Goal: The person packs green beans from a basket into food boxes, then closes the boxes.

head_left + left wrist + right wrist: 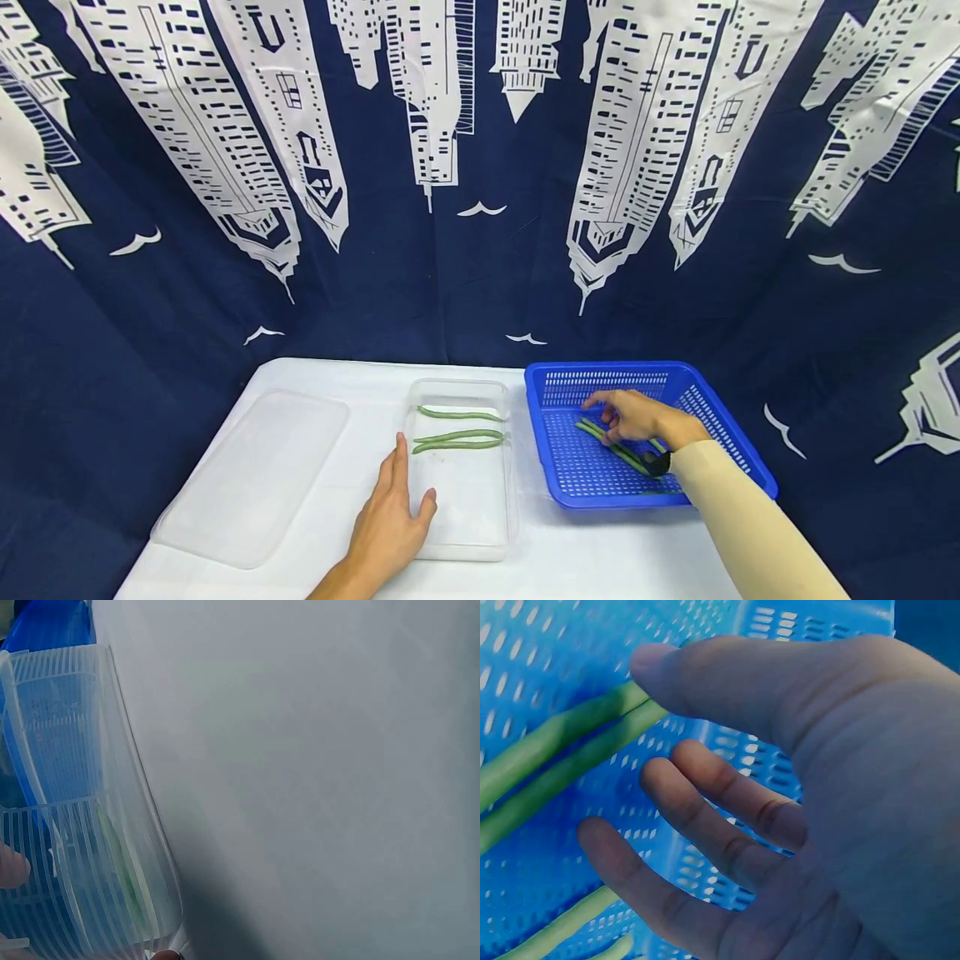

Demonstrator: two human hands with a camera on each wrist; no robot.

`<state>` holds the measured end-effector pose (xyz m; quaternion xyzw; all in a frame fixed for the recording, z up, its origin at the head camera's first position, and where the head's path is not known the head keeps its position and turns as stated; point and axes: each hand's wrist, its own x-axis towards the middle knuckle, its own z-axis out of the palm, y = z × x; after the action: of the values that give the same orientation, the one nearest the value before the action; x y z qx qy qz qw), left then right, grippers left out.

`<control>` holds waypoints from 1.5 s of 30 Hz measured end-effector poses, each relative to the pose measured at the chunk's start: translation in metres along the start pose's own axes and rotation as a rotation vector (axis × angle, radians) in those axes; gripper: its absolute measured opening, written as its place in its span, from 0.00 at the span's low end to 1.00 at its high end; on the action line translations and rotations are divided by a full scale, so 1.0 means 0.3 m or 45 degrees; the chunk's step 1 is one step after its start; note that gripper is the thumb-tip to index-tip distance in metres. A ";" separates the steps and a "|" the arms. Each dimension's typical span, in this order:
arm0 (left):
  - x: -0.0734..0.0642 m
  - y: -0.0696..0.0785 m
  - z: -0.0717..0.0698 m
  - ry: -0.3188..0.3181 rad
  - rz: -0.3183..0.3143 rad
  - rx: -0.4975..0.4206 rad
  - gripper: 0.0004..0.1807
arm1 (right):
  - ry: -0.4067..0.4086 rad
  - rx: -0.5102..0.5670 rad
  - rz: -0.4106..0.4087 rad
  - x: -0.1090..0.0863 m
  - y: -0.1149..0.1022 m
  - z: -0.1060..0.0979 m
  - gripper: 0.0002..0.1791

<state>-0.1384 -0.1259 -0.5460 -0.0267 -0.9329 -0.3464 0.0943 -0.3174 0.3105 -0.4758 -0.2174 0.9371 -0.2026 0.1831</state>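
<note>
Inside the blue perforated basket (555, 467), my right hand (637, 417) hovers with fingers spread over several green beans (555, 742). Its thumb overlaps the ends of two beans in the right wrist view, while the fingertips stand apart from the thumb. My left hand (392, 521) is at the left long side of a clear plastic container (461, 552), index finger extended and thumb over the near part. Three green beans (459, 435) lie crosswise in the container's far half. Through the ribbed wall in the left wrist view, a green bean (120, 859) shows.
A translucent flat lid (255, 475) lies on the white table (367, 400) left of the container. The basket stands just right of the container, near the table's right side. Behind hangs a dark blue cloth (450, 283) with white buildings and birds.
</note>
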 end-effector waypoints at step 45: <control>0.001 0.003 -0.003 0.015 0.017 -0.010 0.54 | 0.007 0.122 0.030 -0.049 -0.008 0.003 0.35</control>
<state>-0.1386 -0.1258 -0.5447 -0.0313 -0.9308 -0.3494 0.1022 -0.3038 0.3154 -0.4718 -0.1966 0.9293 -0.2457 0.1931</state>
